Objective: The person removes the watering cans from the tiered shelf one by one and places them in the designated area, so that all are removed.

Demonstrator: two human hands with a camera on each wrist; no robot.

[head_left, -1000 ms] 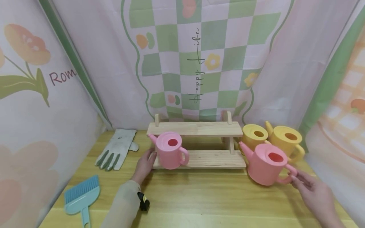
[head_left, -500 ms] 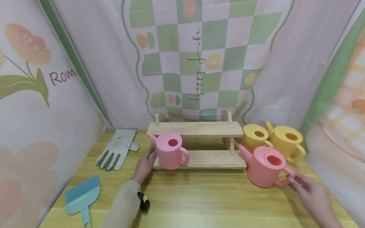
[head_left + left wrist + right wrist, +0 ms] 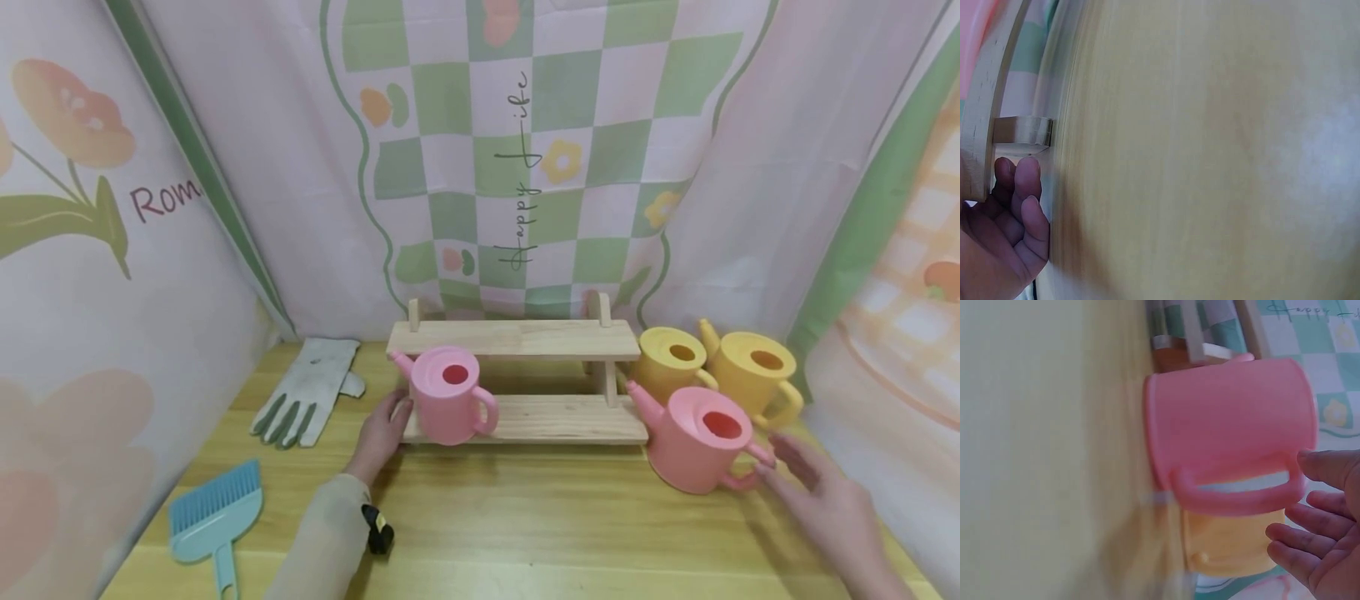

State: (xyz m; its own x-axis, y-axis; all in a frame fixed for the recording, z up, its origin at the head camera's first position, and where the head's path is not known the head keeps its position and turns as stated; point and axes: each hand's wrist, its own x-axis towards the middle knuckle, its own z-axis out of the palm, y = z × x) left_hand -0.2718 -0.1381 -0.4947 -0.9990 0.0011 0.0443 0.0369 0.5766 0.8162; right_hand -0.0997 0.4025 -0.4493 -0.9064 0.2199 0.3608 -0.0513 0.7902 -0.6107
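Note:
A wooden two-tier shelf (image 3: pixel 570 418) stands at the back, with a pink watering can (image 3: pixel 446 404) on its lower board at the left. The left hand (image 3: pixel 380 435) grips the left end of that lower board; in the left wrist view the fingers of the left hand (image 3: pixel 1010 231) curl beside the shelf's side piece (image 3: pixel 985 106). On the table right of the shelf stands a second, coral-pink watering can (image 3: pixel 693 442). The right hand (image 3: pixel 832 508) is spread at its handle, fingers apart; in the right wrist view the thumb is at the handle (image 3: pixel 1235 501) of the can.
Two yellow watering cans (image 3: pixel 660 367) (image 3: pixel 738 383) stand behind the coral-pink one. A grey-white glove (image 3: pixel 318 379) lies at the back left, and a blue brush (image 3: pixel 225 521) lies at the front left. Patterned curtains (image 3: pixel 285 125) enclose the table (image 3: pixel 525 517).
The coral-pink can has shifted slightly left and toward the front edge. The right hand's fingers have loosened from its handle and spread. The left hand has stayed in place.

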